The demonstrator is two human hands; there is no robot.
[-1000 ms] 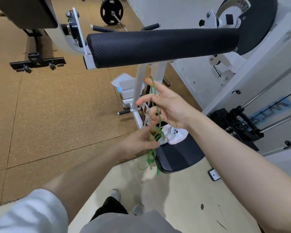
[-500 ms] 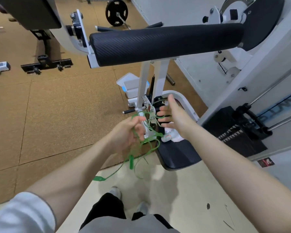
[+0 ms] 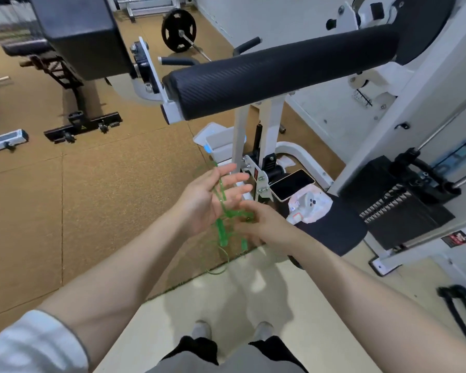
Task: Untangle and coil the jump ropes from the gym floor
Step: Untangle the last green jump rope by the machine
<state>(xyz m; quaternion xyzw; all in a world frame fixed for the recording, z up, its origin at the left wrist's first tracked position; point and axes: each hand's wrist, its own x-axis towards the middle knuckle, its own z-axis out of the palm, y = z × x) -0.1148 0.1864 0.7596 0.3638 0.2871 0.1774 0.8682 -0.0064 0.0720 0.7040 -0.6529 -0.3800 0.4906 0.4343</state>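
Since half a second ago my left hand (image 3: 207, 200) has turned palm-up and spread, and my right hand (image 3: 264, 224) has dropped from the machine's side to the tangle, so the two now sit almost touching in front of me. My left fingers (image 3: 234, 181) are straight and fanned toward one o'clock, and the green jump rope (image 3: 221, 203) lies draped across that open palm, running roughly from twelve o'clock near my fingertips down toward six. Below the palm it hangs free: two thicker green handle pieces dangle just under the hands and a thin loop falls lower, above the seam where the cork floor (image 3: 92, 211) meets the pale floor. My right fingers are curled at the knot of strands at three o'clock of my left palm; they look pinched on the rope, though blur hides the exact grip. What the next move turns on, as I judge it, is that the rope's long axis hangs vertically and the knot sits between my hands, nearer the right, so the right should tease strands while the left serves as a rest. Beyond the hands, at one o'clock, a phone (image 3: 292, 184) lies on the machine's black seat pad (image 3: 334, 230). Coiling has not begun.
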